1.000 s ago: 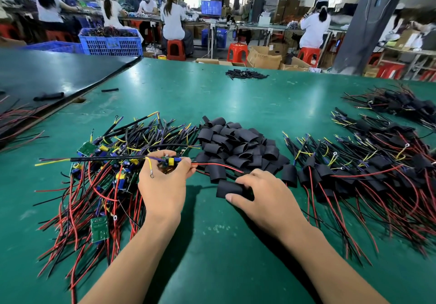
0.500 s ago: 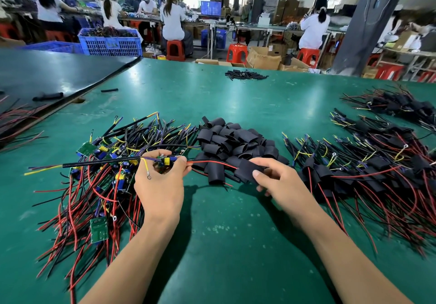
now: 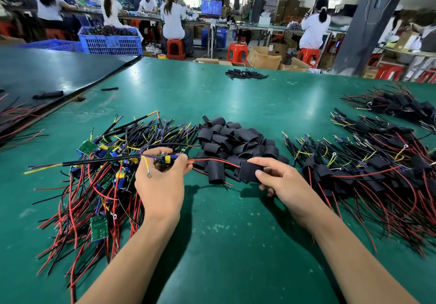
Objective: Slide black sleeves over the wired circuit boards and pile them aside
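The left hand (image 3: 160, 181) curls its fingers and thumb around a small wired circuit board (image 3: 165, 158), holding it just above the green table (image 3: 236, 233) at the centre-left of the frame. A black cable and a yellow lead trail from the board toward the left edge. The right hand (image 3: 283, 181), at the centre-right, pinches one black sleeve (image 3: 250, 171) between thumb and forefinger, the other fingers tucked beneath it. The board's red and black wires (image 3: 212, 161) stretch rightward between the two hands and reach the sleeve's left end; whether they have entered it cannot be told.

Just behind the hands, in the middle of the frame, lies a heap of loose sleeves (image 3: 236, 138). To its left sprawls a tangle of bare boards (image 3: 101, 181) with red and black leads. At the right of the frame lies the pile of sleeved boards (image 3: 377, 174), wires fanning outward. A smaller cluster of sleeves (image 3: 245, 73) sits far back on the table, and a blue crate (image 3: 111, 41) stands in the upper left.
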Action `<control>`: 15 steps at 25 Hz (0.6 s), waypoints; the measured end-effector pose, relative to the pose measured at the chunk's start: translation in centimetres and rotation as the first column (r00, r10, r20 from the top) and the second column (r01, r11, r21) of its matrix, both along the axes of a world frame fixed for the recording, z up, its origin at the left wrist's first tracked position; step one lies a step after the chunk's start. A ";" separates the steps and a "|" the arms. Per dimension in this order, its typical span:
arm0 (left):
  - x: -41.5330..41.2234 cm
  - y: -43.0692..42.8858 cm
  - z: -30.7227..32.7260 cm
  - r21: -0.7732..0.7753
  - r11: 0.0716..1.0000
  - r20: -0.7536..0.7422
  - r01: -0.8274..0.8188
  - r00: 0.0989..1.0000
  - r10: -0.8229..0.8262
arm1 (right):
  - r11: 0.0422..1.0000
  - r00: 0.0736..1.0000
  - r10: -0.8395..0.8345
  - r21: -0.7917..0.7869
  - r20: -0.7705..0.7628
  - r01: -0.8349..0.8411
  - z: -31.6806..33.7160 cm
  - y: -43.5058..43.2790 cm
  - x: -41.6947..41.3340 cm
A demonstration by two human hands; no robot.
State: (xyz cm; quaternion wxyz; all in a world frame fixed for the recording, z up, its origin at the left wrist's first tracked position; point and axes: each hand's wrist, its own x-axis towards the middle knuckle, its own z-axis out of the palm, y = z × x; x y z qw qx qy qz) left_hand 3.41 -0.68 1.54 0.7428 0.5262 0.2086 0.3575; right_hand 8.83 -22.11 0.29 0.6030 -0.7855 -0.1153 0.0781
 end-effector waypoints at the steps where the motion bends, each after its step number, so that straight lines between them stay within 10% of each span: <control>1: 0.0 0.0 0.0 0.000 1.000 0.001 0.002 1.000 -0.002 | 1.000 1.000 0.001 0.001 -0.001 -0.001 0.0 0.0 0.0; 15: 0.0 0.0 0.2 -0.002 1.000 0.015 0.010 1.000 -0.010 | 0.999 1.000 0.025 0.033 -0.003 -0.025 0.0 0.0 -0.1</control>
